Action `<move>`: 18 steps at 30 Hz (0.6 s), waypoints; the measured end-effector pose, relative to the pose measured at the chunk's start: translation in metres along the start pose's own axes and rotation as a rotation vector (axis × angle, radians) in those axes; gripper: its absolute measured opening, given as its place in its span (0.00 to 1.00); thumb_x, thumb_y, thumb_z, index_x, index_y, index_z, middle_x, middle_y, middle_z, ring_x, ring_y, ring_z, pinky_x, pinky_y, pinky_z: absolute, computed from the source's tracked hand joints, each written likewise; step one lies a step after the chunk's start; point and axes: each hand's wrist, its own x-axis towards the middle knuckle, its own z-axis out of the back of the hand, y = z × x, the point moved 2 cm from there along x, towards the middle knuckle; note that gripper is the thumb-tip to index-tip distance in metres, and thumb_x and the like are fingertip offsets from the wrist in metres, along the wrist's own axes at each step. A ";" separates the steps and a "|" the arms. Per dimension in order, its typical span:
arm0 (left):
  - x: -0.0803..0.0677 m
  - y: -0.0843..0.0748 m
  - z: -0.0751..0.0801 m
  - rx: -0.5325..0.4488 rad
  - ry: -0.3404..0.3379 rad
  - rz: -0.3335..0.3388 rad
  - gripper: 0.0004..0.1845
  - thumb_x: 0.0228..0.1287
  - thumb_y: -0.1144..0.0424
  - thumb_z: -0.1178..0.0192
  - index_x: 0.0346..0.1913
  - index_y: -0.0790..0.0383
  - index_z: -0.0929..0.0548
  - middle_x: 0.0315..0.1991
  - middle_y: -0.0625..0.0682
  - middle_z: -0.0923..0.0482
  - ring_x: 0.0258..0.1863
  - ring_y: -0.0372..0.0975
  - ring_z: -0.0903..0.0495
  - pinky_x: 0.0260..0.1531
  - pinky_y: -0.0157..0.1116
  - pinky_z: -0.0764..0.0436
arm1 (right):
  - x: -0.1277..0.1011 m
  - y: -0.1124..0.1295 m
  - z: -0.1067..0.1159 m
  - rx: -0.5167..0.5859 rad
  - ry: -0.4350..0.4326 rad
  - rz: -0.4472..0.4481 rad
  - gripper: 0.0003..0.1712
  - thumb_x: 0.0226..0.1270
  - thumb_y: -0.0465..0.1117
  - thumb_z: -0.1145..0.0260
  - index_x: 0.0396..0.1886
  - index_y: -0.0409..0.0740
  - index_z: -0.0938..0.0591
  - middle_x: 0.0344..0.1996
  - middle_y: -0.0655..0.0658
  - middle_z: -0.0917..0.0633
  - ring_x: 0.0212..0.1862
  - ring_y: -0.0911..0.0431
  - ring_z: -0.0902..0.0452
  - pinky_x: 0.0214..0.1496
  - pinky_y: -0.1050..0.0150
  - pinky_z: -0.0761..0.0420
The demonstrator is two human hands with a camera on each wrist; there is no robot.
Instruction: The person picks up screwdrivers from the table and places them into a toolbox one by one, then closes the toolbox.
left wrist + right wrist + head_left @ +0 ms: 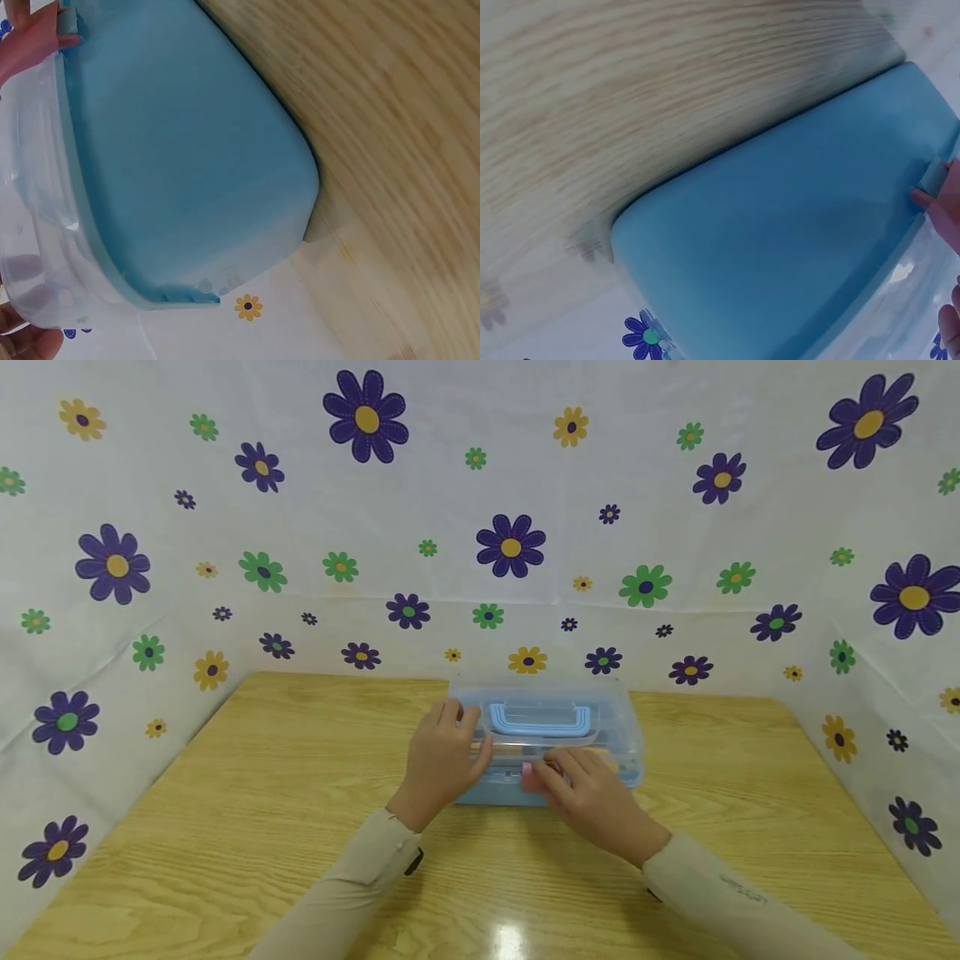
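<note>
A light blue plastic box [495,792] with a see-through lid [618,714] and a blue carry handle [536,727] sits on the table. My left hand [442,756] rests on the left part of the lid, its thumb stretched towards the front edge. In the left wrist view some fingers [30,341] show at the lid's corner. At the middle of the front, my right hand [592,793] pinches the pink latch [528,778] with its thumb close against it. The latch [946,206] also shows at the right in the right wrist view.
Yellowish long items [600,758] show through the lid. The wood-grain table [300,793] extends on both sides of the box. A white cloth [420,502] printed with flowers hangs behind and at both sides.
</note>
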 end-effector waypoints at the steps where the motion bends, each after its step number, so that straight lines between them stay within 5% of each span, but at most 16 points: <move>1: 0.000 0.001 -0.001 0.006 -0.002 0.005 0.16 0.55 0.53 0.39 0.37 0.64 0.20 0.29 0.55 0.25 0.28 0.43 0.27 0.28 0.36 0.24 | 0.000 0.000 -0.001 -0.015 -0.002 0.008 0.13 0.64 0.41 0.36 0.44 0.39 0.18 0.38 0.43 0.18 0.41 0.52 0.21 0.47 0.59 0.19; 9: -0.002 0.003 -0.001 -0.001 -0.023 -0.004 0.16 0.55 0.53 0.38 0.36 0.64 0.20 0.29 0.54 0.26 0.29 0.43 0.26 0.28 0.36 0.24 | -0.005 0.002 -0.006 -0.131 0.037 0.054 0.32 0.43 0.47 0.22 0.47 0.36 0.19 0.42 0.41 0.19 0.44 0.50 0.22 0.50 0.59 0.20; 14: -0.003 0.004 -0.002 -0.014 -0.016 -0.004 0.16 0.55 0.53 0.38 0.36 0.65 0.20 0.29 0.55 0.25 0.30 0.43 0.26 0.31 0.37 0.23 | -0.009 0.003 -0.010 -0.148 0.022 0.083 0.21 0.74 0.46 0.49 0.50 0.35 0.20 0.43 0.41 0.19 0.46 0.50 0.23 0.50 0.57 0.21; 16: -0.004 0.004 -0.002 -0.020 -0.012 -0.001 0.16 0.55 0.53 0.38 0.36 0.65 0.20 0.29 0.55 0.25 0.30 0.44 0.26 0.31 0.37 0.23 | -0.011 0.003 -0.011 -0.147 0.015 0.088 0.28 0.78 0.46 0.64 0.50 0.35 0.20 0.43 0.41 0.18 0.46 0.50 0.23 0.50 0.58 0.21; 18: -0.004 0.004 -0.003 -0.022 -0.008 0.000 0.16 0.55 0.53 0.38 0.36 0.66 0.20 0.29 0.55 0.25 0.30 0.44 0.27 0.31 0.37 0.23 | -0.012 0.004 -0.012 -0.144 0.020 0.093 0.26 0.78 0.45 0.63 0.51 0.36 0.20 0.43 0.41 0.18 0.45 0.50 0.23 0.50 0.58 0.21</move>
